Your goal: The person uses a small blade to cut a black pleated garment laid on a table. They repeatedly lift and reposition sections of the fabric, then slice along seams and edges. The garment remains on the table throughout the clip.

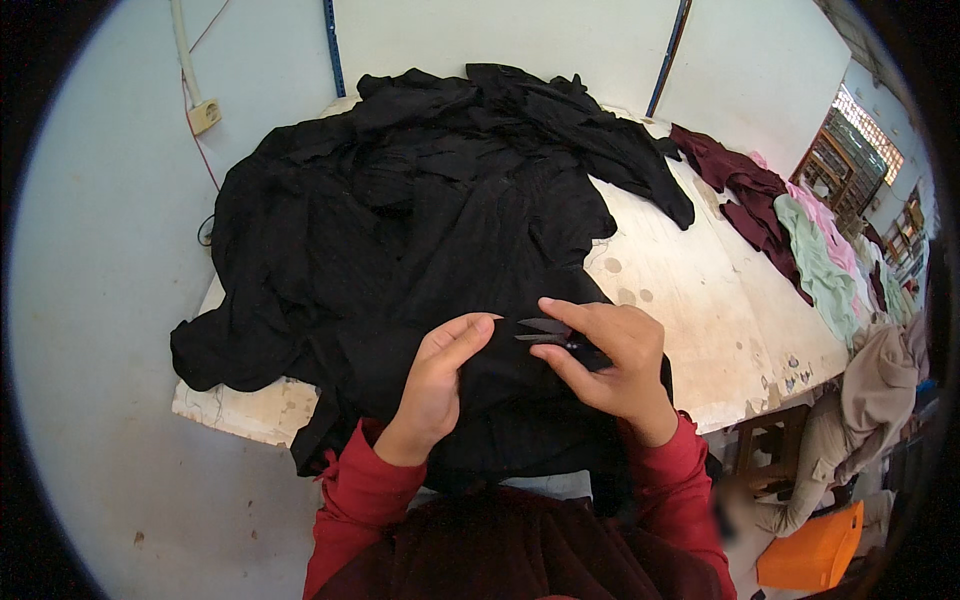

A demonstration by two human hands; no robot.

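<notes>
A large black garment point(400, 230) lies crumpled over a worn, pale wooden table point(720, 340). My left hand point(440, 385) is at the garment's near middle, thumb and fingertips pinched on the black fabric. Just right of it, my right hand point(610, 370) grips small dark thread snips point(540, 333), their blades apart and pointing toward my left fingertips. Any thread between the blades is too small to make out.
Maroon, pink and mint garments point(750, 195) line the table's right. A white wall point(520, 40) backs it; a socket point(205, 115) hangs left. A person in beige point(870, 390) is at lower right, near a wooden stool point(755, 450) and orange object point(810, 545).
</notes>
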